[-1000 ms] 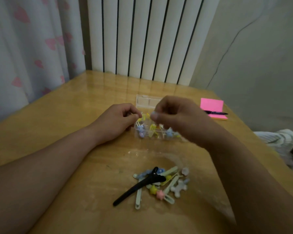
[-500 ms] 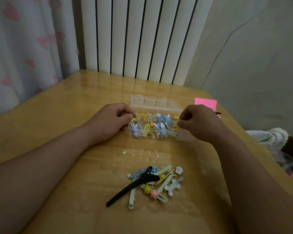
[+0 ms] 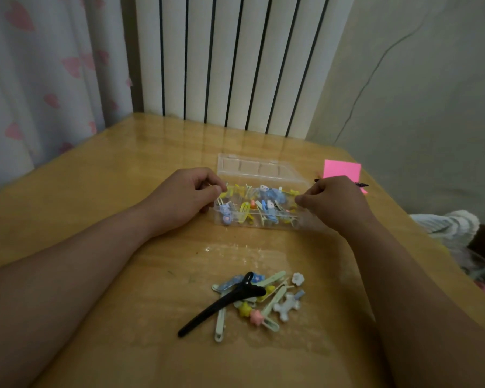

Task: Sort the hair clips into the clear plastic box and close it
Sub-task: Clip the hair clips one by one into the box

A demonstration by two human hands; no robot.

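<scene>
— Where's the box?

— The clear plastic box point(image 3: 259, 221) sits on the counter point(image 3: 118, 175), its lid point(image 3: 252, 166) tipped open behind it and coloured clips point(image 3: 266, 196) inside. My left grip point(image 3: 185, 198) has its fingers curled, pinching the box's left end. My right grip point(image 3: 338, 204) pinches the right end the same way.

— And the rest?

— A heap of hair clips point(image 3: 275, 301) lies loose nearer me (a long black clip point(image 3: 221, 303) lies across it), well apart from the box. Pink sticky notes point(image 3: 342, 169) and a pen point(image 3: 362, 185) lie just behind my right grip.

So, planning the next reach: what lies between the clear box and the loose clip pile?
Head view: only table, with shiny glints, between clear box and clip pile.
</scene>
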